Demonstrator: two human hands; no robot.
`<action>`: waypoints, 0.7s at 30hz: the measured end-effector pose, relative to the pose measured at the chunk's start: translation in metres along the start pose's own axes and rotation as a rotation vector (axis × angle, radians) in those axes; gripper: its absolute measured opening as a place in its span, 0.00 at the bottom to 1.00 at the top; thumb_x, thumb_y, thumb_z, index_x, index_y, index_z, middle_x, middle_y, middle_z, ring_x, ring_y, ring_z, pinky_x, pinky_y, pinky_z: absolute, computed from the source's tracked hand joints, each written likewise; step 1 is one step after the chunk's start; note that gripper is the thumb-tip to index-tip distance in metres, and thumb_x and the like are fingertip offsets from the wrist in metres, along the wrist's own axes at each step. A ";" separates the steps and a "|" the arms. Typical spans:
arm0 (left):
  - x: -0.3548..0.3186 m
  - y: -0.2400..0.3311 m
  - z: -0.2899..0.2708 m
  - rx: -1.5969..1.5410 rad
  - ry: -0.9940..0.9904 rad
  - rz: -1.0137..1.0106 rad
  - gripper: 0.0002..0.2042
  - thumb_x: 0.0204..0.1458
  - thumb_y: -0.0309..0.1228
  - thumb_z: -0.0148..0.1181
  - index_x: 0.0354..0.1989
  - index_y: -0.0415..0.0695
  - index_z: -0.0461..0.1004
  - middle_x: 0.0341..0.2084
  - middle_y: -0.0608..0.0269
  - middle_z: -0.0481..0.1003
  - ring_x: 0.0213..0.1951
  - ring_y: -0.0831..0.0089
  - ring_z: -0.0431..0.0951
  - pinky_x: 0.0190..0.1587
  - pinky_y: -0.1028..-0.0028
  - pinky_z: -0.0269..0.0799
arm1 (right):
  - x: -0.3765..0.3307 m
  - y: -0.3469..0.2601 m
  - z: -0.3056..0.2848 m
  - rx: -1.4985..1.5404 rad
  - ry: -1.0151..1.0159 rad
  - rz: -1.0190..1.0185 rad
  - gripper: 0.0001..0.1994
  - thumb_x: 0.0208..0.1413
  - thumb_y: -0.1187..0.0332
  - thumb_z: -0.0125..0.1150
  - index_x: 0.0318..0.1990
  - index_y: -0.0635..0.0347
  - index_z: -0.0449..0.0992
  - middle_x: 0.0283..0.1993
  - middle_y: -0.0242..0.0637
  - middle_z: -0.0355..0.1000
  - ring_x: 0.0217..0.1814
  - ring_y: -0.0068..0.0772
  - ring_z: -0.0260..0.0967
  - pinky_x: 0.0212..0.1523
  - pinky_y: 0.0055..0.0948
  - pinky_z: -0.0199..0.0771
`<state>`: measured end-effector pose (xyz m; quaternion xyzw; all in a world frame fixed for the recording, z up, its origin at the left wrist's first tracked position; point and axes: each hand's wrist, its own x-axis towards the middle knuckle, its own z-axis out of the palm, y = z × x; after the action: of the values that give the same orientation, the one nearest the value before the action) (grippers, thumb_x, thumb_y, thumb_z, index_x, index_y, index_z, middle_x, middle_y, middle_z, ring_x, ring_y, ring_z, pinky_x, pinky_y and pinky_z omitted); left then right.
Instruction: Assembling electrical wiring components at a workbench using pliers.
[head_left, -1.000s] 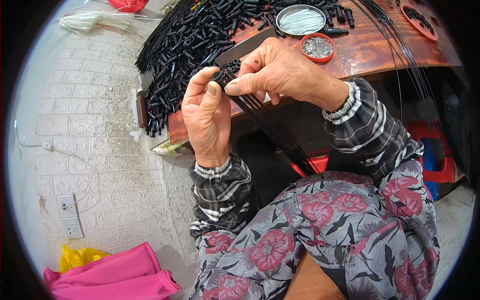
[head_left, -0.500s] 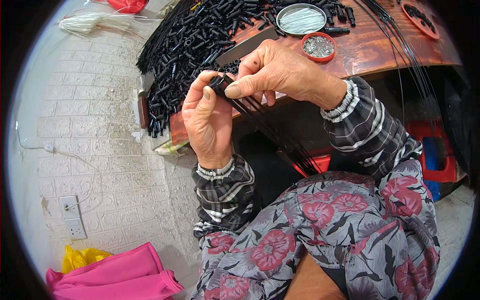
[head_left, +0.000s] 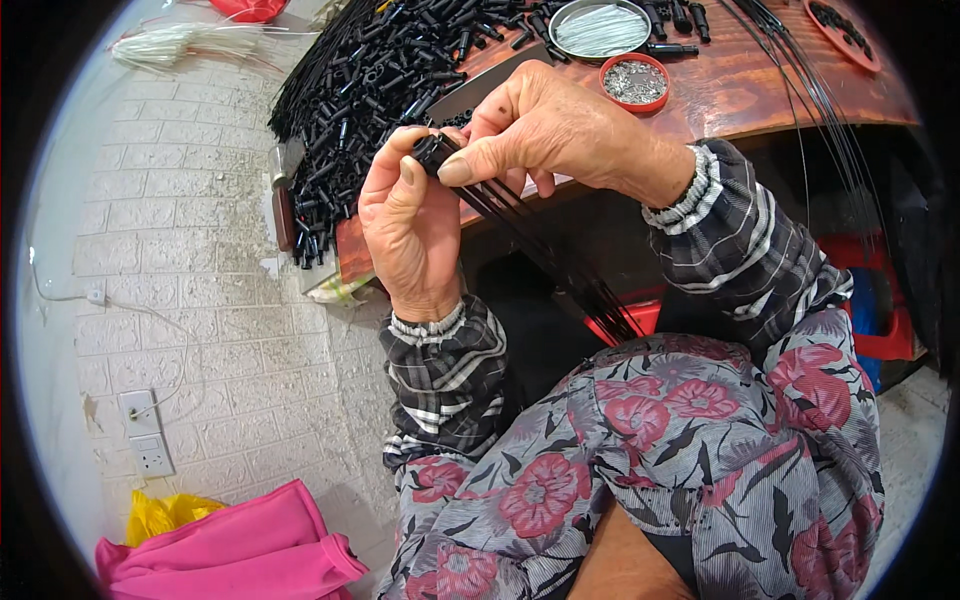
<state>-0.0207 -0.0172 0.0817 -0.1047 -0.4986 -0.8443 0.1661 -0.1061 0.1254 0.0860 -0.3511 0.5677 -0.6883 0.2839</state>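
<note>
Between my two hands, at the table's near edge, is a black cylindrical plastic part [head_left: 432, 153] with several long thin black rods [head_left: 540, 248] running from it down toward my lap. My left hand [head_left: 412, 220] pinches the part between thumb and fingers from the left. From the right, my right hand [head_left: 550, 125] presses its thumb on the rods where they meet the part; its fingers curl behind them. How the rods sit in the part is hidden by my fingers. A heap of black plastic tubes [head_left: 370, 100] lies just beyond my hands.
On the wooden table [head_left: 740, 95] stand a round tin of white strips [head_left: 600, 32] and a red lid of small metal bits [head_left: 635, 82]. An orange dish [head_left: 843, 35] holds black pieces at the right. Long rods [head_left: 820, 130] overhang the edge. A red stool [head_left: 885, 335] stands below.
Both hands stay closed on the black part and rods, with only a slight shift of the grip. The whole view has moved a little.
</note>
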 end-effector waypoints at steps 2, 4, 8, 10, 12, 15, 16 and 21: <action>-0.001 0.000 -0.002 -0.016 -0.018 0.005 0.12 0.49 0.25 0.53 0.42 0.34 0.67 0.35 0.53 0.71 0.40 0.66 0.71 0.47 0.70 0.65 | -0.001 0.001 0.001 0.029 -0.008 0.009 0.14 0.40 0.61 0.67 0.16 0.60 0.72 0.11 0.27 0.63 0.10 0.13 0.57 0.09 0.12 0.53; -0.001 0.000 -0.002 -0.032 -0.035 0.011 0.12 0.49 0.25 0.53 0.42 0.34 0.67 0.35 0.53 0.71 0.40 0.66 0.71 0.47 0.70 0.65 | -0.003 0.002 0.000 0.059 -0.016 0.019 0.14 0.40 0.61 0.67 0.16 0.60 0.72 0.11 0.27 0.63 0.10 0.13 0.57 0.09 0.12 0.53; -0.002 0.001 0.001 -0.001 -0.009 0.005 0.11 0.49 0.25 0.53 0.41 0.34 0.68 0.35 0.53 0.71 0.41 0.65 0.70 0.49 0.69 0.64 | -0.003 0.003 0.003 0.079 -0.023 0.003 0.14 0.40 0.61 0.66 0.16 0.60 0.71 0.11 0.27 0.63 0.09 0.13 0.56 0.09 0.12 0.52; -0.002 0.000 0.002 0.003 0.022 0.003 0.11 0.49 0.25 0.52 0.41 0.34 0.68 0.35 0.53 0.71 0.41 0.65 0.70 0.49 0.69 0.63 | -0.003 0.004 0.003 0.053 0.004 -0.002 0.14 0.41 0.62 0.66 0.16 0.60 0.71 0.11 0.27 0.63 0.09 0.13 0.56 0.09 0.11 0.52; -0.003 -0.004 0.001 -0.063 0.004 -0.002 0.11 0.49 0.25 0.53 0.41 0.34 0.68 0.36 0.53 0.71 0.40 0.65 0.71 0.48 0.69 0.64 | -0.003 0.005 0.001 0.039 0.005 0.012 0.14 0.41 0.62 0.66 0.16 0.60 0.71 0.11 0.27 0.63 0.09 0.13 0.56 0.09 0.11 0.53; -0.002 -0.002 0.000 -0.047 0.001 0.020 0.11 0.49 0.25 0.53 0.41 0.34 0.68 0.36 0.53 0.71 0.40 0.65 0.71 0.48 0.69 0.64 | -0.003 0.002 0.002 0.089 -0.027 0.014 0.14 0.40 0.62 0.66 0.15 0.60 0.70 0.11 0.27 0.63 0.09 0.13 0.56 0.09 0.12 0.53; -0.002 0.001 0.000 -0.048 0.000 0.024 0.11 0.49 0.25 0.53 0.41 0.34 0.68 0.36 0.53 0.71 0.40 0.65 0.71 0.48 0.69 0.64 | -0.003 0.000 0.004 0.086 -0.028 0.012 0.14 0.40 0.62 0.66 0.15 0.60 0.70 0.11 0.27 0.63 0.09 0.13 0.56 0.09 0.12 0.53; 0.001 -0.004 0.001 -0.007 -0.022 0.005 0.12 0.49 0.26 0.53 0.41 0.35 0.68 0.36 0.51 0.70 0.41 0.64 0.69 0.49 0.68 0.63 | -0.003 0.003 0.000 0.052 -0.015 0.017 0.14 0.41 0.62 0.66 0.15 0.60 0.70 0.11 0.28 0.63 0.09 0.13 0.57 0.08 0.12 0.53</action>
<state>-0.0234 -0.0148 0.0795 -0.1157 -0.4970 -0.8445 0.1624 -0.1044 0.1268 0.0825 -0.3440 0.5502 -0.6980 0.3030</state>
